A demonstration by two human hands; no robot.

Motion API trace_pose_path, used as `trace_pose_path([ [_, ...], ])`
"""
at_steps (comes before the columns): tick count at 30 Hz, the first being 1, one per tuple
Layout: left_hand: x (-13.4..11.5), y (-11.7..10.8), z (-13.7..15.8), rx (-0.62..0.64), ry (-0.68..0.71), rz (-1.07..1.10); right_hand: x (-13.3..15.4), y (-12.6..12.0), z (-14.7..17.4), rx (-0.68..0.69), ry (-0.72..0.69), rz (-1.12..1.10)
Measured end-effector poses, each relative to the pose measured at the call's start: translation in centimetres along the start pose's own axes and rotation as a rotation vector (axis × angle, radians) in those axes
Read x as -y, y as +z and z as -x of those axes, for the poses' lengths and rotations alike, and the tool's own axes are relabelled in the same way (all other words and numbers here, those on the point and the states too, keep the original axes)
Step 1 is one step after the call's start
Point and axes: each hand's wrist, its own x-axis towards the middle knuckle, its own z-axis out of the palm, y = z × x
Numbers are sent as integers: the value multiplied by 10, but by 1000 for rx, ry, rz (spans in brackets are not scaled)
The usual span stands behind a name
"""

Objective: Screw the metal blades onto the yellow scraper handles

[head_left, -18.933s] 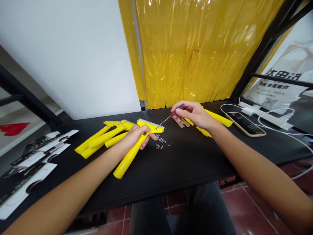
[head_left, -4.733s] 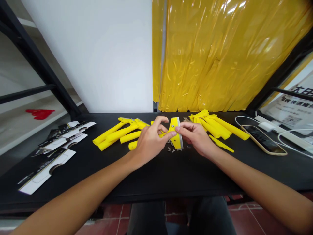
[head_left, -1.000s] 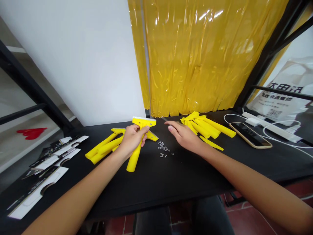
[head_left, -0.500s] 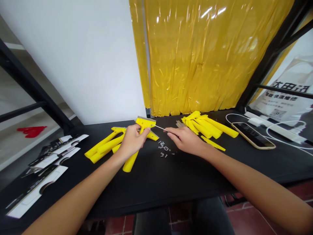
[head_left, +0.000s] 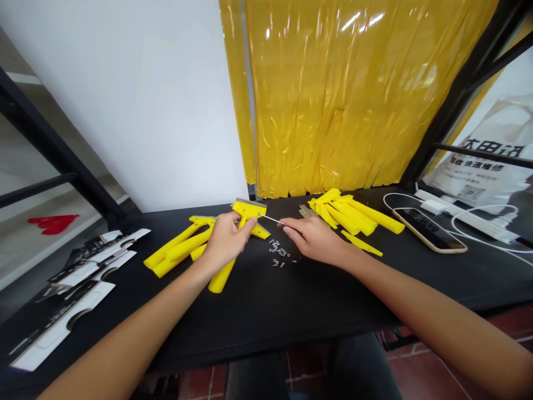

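Note the left hand (head_left: 229, 237) wrapped round the yellow scraper (head_left: 248, 210), over the far worktop (head_left: 291, 305), and the right hand (head_left: 315, 236) clamped on the screwdriver (head_left: 272, 219). Expect light, stiff, maybe slippery plastic; grip by the handle (head_left: 222, 276), clear of the metal edge (head_left: 250, 202).

A flat black table (head_left: 325, 300) runs across the view. Behind its left half stands a smooth, plain white panel (head_left: 125, 100); behind its right half hangs a wrinkled, glossy, translucent yellow plastic sheet (head_left: 341, 111), with white light streaks (head_left: 352, 21) reflected high above the table. Black metal posts (head_left: 58, 153) slant at both table ends. Pale shelves (head_left: 25, 250) lie beyond the table's left end; beneath it, a dark red tiled floor (head_left: 425, 372) with pale joints.
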Motion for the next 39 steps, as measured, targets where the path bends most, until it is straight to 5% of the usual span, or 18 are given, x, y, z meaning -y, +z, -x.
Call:
trace_pose_path([
  [10, 3, -4, -1, -174, 273, -320, 8, -5, 1, -129, 129, -204],
  [14, 5, -7, -4, -186, 206, -280, 7, -5, 0, -133, 63, -309],
  [18, 5, -5, -3, -180, 156, -273, 6, -9, -1, -109, 146, -214],
  [25, -2, -2, 3, -101, 119, -233, 13, -19, -1, -287, 126, -158],
  [33, -1, -5, -1, -28, 9, 22, 8, -14, 1, -213, 58, -175],
  [39, 1, -4, -1, -28, 10, 42, 4, -18, -2, -152, 248, 26],
])
